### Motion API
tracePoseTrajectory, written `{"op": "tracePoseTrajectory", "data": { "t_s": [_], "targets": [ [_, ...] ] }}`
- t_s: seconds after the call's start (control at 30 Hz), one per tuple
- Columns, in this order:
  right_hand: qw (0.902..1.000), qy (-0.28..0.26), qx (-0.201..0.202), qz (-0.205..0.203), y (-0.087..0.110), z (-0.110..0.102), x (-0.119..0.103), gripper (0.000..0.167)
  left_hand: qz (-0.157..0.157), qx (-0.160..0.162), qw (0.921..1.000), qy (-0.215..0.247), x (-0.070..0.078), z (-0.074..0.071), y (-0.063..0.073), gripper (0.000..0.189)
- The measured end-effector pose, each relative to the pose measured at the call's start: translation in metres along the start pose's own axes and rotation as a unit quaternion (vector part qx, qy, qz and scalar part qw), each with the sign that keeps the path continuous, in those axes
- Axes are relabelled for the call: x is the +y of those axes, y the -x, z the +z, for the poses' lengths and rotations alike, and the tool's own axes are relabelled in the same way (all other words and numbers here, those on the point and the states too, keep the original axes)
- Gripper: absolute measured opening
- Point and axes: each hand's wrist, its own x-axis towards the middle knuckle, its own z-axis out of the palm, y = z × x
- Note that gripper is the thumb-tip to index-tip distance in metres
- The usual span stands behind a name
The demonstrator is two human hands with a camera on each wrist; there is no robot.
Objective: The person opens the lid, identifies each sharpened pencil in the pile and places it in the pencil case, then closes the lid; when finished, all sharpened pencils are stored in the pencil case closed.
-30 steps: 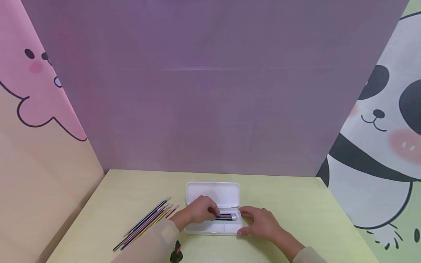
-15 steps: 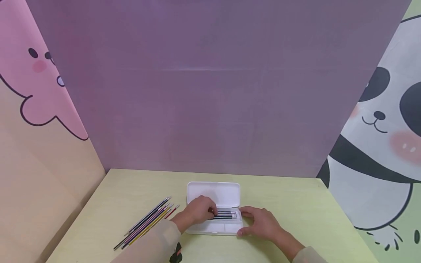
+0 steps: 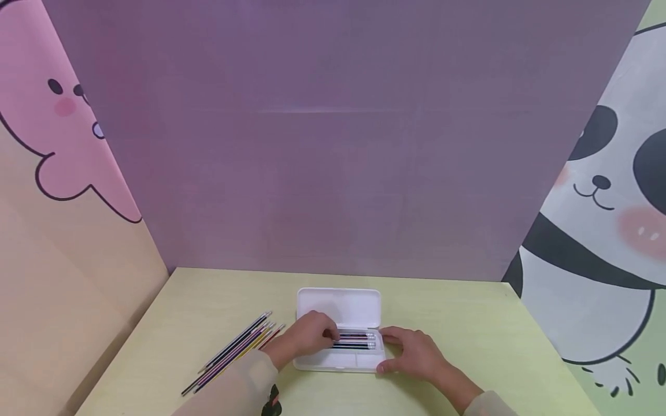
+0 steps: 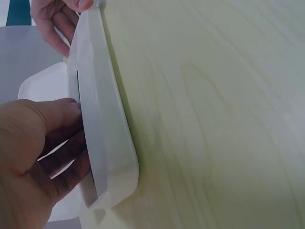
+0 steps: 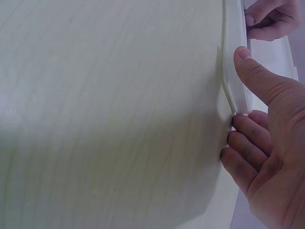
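A white pencil case (image 3: 325, 363) lies on the table with its lid (image 3: 339, 305) folded back. Several striped pencils (image 3: 356, 345) lie lengthwise in its back compartment, white ends to the right. Over the left part of these pencils, my left hand (image 3: 312, 334) reaches down with bent fingers. In the left wrist view its fingertips are hidden behind the case's front wall, so I cannot tell whether they pinch a pencil. My right hand (image 3: 413, 353) holds the case's right end, thumb (image 5: 250, 64) on the front side and fingers round the end.
Left of the case, several loose pencils (image 3: 229, 358) in black, purple, yellow and red lie slanted in a bundle. The case's front compartment has a divider. A purple panel (image 3: 333, 173) rises along the table's (image 3: 442, 306) far edge, and cartoon-printed walls flank it.
My left hand has slid a little to the left along the pencils in the case, so more of their length shows. The right hand and the case stay where they were.
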Motion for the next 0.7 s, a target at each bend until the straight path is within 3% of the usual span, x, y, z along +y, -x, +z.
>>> {"op": "tracePoseTrajectory", "data": {
  "t_s": [0.37, 0.7],
  "targets": [
    [1.0, 0.003, 0.0, 0.0, -0.001, -0.001, -0.001, 0.08, 0.023, 0.005, 0.994, 0.107, -0.023, -0.011, 0.007, 0.012],
    [0.9999, 0.006, 0.001, -0.011, -0.001, -0.001, 0.001, 0.08, 0.006, -0.017, 0.9789, 0.203, -0.034, -0.055, 0.041, 0.029]
  ]
}}
